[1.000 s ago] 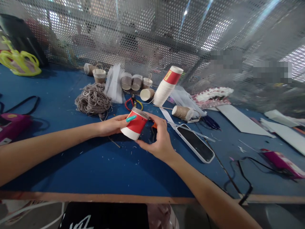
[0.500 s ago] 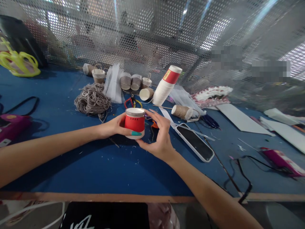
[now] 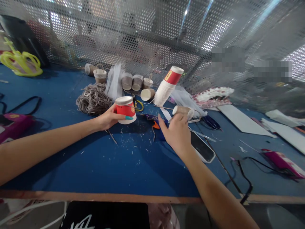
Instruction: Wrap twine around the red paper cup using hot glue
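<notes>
- Left hand (image 3: 112, 118): the thumb has a long, glossy turquoise nail (image 3: 129, 118).
- Right hand (image 3: 178, 135): nail colours cannot be made out.
- Slim left forearm (image 3: 52, 140) and slim right forearm (image 3: 212, 187): both bare as far as they show.
- At the lap: plain black cloth (image 3: 119, 214) with angular white line markings (image 3: 82, 221), partly cropped; beside it, shiny, creased dusty-pink fabric (image 3: 163, 216), whether worn is unclear.

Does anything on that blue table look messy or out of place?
The stack of white paper cups, red-banded on top, leans right, though the lens may exaggerate this. Small pale scraps litter the blue tabletop near the red-and-white paper cup in the left hand, looking like offcuts.
</notes>
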`<state>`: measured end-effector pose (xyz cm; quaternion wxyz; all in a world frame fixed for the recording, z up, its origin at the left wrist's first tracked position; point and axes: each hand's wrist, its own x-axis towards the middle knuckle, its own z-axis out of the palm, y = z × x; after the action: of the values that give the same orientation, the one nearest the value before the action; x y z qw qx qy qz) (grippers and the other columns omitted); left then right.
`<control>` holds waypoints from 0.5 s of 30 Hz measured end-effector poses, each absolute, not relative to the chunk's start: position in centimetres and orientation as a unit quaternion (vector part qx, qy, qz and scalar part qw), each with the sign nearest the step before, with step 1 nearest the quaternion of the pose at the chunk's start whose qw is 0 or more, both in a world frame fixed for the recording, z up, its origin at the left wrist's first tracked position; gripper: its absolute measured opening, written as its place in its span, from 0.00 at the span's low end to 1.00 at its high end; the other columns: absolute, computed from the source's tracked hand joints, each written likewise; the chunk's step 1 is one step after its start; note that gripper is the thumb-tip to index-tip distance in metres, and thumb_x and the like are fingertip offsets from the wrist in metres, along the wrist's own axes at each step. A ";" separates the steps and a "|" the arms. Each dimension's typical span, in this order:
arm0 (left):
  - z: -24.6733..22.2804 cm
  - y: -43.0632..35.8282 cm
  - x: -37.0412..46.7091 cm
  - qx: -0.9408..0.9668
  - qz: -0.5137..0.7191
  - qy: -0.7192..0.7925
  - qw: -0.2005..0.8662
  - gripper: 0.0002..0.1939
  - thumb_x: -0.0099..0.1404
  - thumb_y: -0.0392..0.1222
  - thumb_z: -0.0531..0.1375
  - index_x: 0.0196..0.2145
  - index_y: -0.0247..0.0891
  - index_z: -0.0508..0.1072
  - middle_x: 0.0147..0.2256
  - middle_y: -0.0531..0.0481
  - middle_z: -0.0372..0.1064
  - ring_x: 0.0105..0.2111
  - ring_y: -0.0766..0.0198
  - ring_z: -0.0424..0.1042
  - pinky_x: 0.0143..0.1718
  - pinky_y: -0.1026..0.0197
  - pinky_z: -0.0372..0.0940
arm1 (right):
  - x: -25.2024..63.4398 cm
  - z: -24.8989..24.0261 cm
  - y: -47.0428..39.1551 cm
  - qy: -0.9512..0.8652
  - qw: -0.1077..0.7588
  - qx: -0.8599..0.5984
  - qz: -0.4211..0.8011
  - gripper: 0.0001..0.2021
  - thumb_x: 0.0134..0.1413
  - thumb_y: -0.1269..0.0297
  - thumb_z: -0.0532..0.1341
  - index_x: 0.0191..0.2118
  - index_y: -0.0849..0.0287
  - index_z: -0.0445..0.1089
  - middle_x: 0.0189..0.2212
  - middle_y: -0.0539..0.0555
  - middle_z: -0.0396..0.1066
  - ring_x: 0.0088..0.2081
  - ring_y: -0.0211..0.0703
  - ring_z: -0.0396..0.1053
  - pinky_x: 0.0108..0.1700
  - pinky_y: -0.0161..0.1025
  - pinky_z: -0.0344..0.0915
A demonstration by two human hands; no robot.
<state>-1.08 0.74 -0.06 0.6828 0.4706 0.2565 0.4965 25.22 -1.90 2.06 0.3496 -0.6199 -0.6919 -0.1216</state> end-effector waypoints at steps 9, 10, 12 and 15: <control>-0.3 1.2 -1.1 0.495 0.468 0.242 0.691 0.33 0.39 0.27 0.67 0.46 0.39 0.72 0.37 0.50 0.76 0.45 0.53 0.72 0.48 0.54 0.65 | 24.1 3.9 -1.4 -0.640 0.097 -0.761 0.037 0.38 0.36 0.25 0.56 0.33 0.62 0.72 0.23 0.63 0.70 0.26 0.55 0.70 0.23 0.46 0.60; -0.3 1.2 -1.1 0.490 0.467 0.244 0.695 0.33 0.39 0.27 0.67 0.46 0.39 0.72 0.37 0.50 0.76 0.44 0.53 0.73 0.47 0.54 0.65 | 24.0 4.0 -1.5 -0.640 0.085 -0.763 0.036 0.37 0.37 0.26 0.56 0.31 0.62 0.72 0.23 0.64 0.70 0.26 0.56 0.70 0.23 0.46 0.60; -0.4 1.3 -1.1 0.470 0.465 0.247 0.708 0.31 0.39 0.27 0.67 0.44 0.38 0.73 0.36 0.50 0.77 0.43 0.53 0.73 0.47 0.54 0.65 | 23.6 4.1 -1.8 -0.647 0.071 -0.758 0.030 0.34 0.39 0.28 0.56 0.27 0.61 0.72 0.22 0.64 0.70 0.27 0.56 0.70 0.24 0.45 0.59; -0.3 1.4 -1.1 0.442 0.459 0.245 0.730 0.26 0.39 0.27 0.66 0.40 0.37 0.75 0.35 0.51 0.77 0.40 0.56 0.74 0.46 0.54 0.65 | 23.2 3.8 -2.2 -0.673 0.087 -0.735 0.010 0.26 0.43 0.37 0.58 0.24 0.59 0.71 0.24 0.63 0.71 0.30 0.56 0.71 0.27 0.43 0.59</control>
<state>-1.06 1.41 -0.30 0.7304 0.4422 0.2449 0.4594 23.18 -2.19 3.80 0.0874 -0.7346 -0.6728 0.0096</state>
